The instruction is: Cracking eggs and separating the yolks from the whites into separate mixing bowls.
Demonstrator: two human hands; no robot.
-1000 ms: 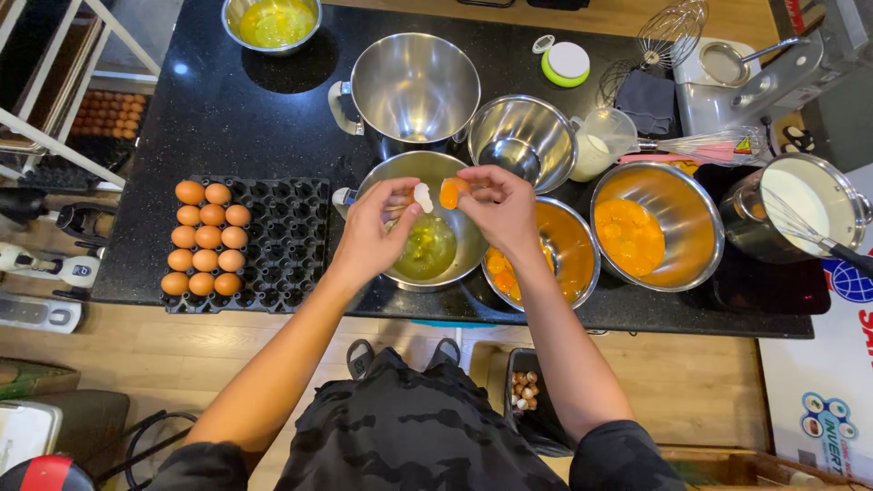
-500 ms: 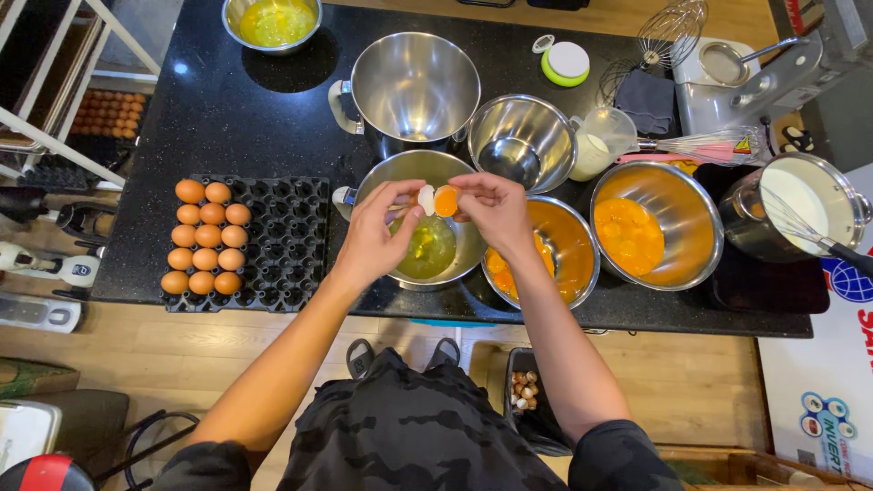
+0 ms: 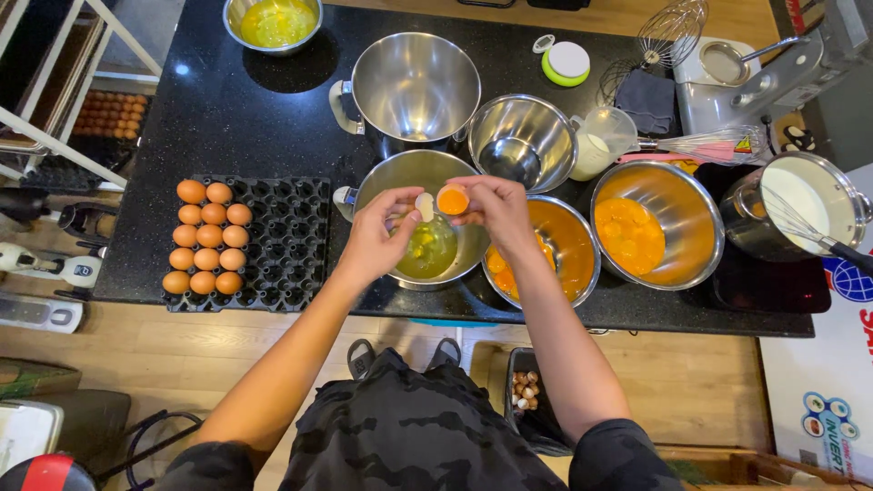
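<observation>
Holding two halves of a cracked egg, both hands work above the steel bowl (image 3: 414, 182) at the front edge of the black counter (image 3: 255, 109). The left hand (image 3: 377, 238) pinches the empty half shell (image 3: 425, 205) between thumb and fingertips, a narrow grip closed on the shell. The right hand (image 3: 498, 211) grips the other half shell (image 3: 452, 200) the same way, cupped upward, with the orange yolk sitting inside it. The two halves sit just beside each other, almost touching, directly over the bowl. The bowl holds clear egg white with a yellowish tint.

Just to the right of this bowl, under the right wrist, stands a second bowl of yolks (image 3: 564, 245). A third, larger bowl of yolks (image 3: 657, 223) stands beside it, farther right. An empty mixing bowl with a handle (image 3: 414, 86) and a smaller empty bowl (image 3: 523, 141) stand behind. To the left lies a black egg tray (image 3: 282, 236) with brown eggs (image 3: 207, 236) filling its left columns only. A pot of white liquid with a whisk (image 3: 805, 214) stands at the far right.
</observation>
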